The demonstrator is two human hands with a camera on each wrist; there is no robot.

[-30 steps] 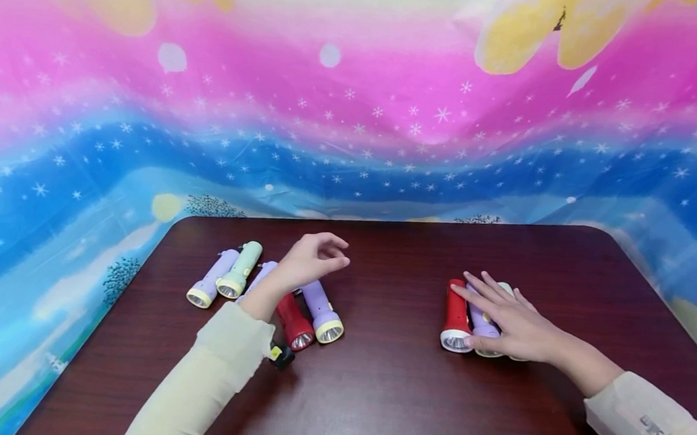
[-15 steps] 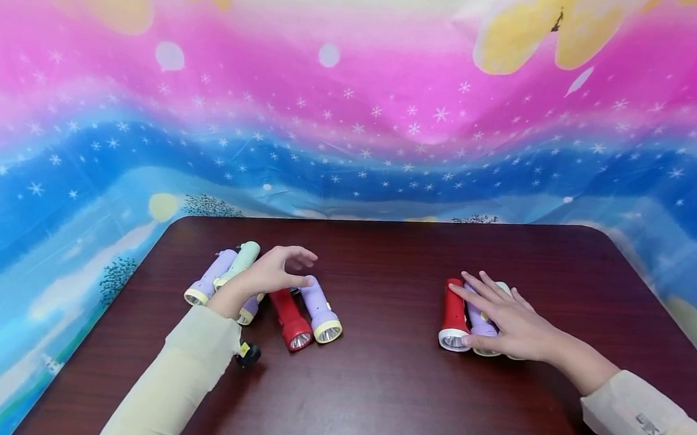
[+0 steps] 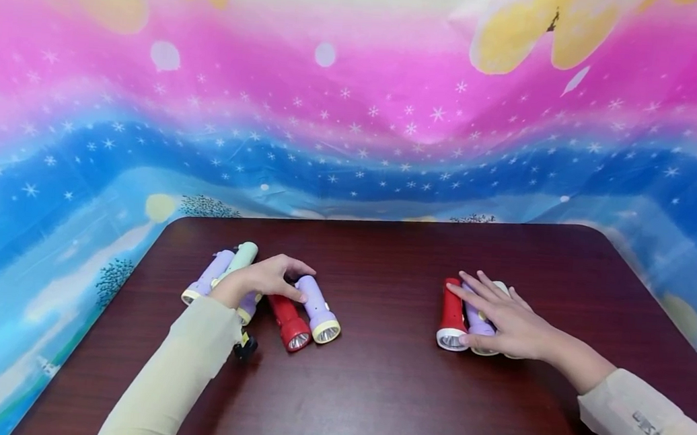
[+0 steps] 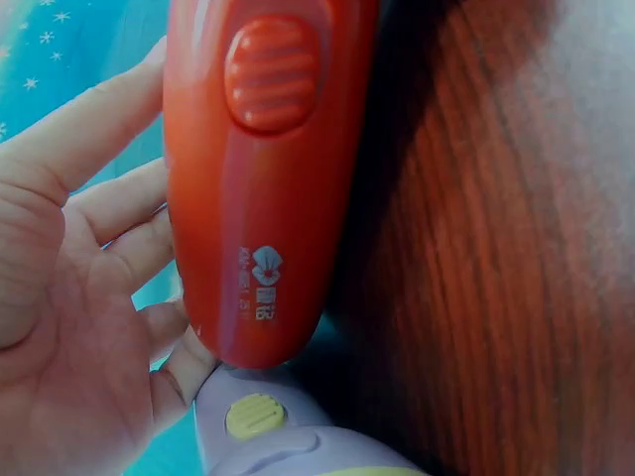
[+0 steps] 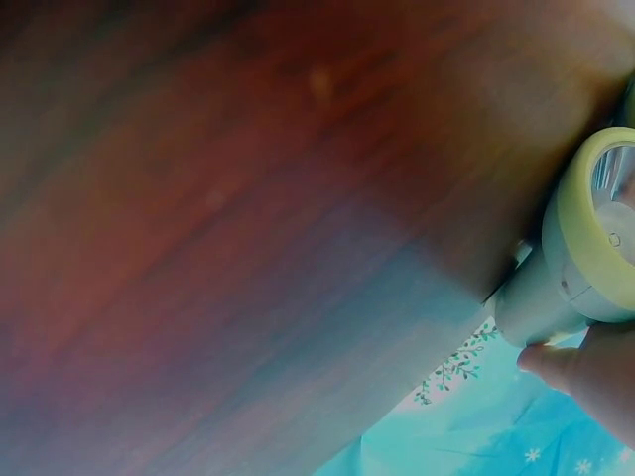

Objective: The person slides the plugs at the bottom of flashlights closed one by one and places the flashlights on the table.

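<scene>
In the head view, the all-red flashlight (image 3: 288, 324) lies on the bench (image 3: 372, 401). The left hand (image 3: 267, 276) arches above its tail end, fingers loosely bent and not closed, thumb by the near purple flashlight (image 3: 318, 312) just right of the all-red flashlight; whether it touches, I cannot tell. Left of the all-red flashlight are a half-covered purple flashlight (image 3: 248, 309), a mint flashlight (image 3: 242, 258) and an outer purple flashlight (image 3: 207, 278). Well to its right, the right hand (image 3: 509, 324) lies with fingers spread over a white-rimmed red flashlight (image 3: 453, 312), a middle purple flashlight (image 3: 477, 324) and a pale mint flashlight (image 3: 501, 287)

In the left wrist view, the left hand's fingers reach behind the all-red flashlight, and a yellow-switched purple flashlight (image 4: 256, 415) shows at its lower end

In the right wrist view, a fingertip (image 5: 587, 372) sits against a yellow-rimmed flashlight (image 5: 568, 278), one of those right of the all-red flashlight
</scene>
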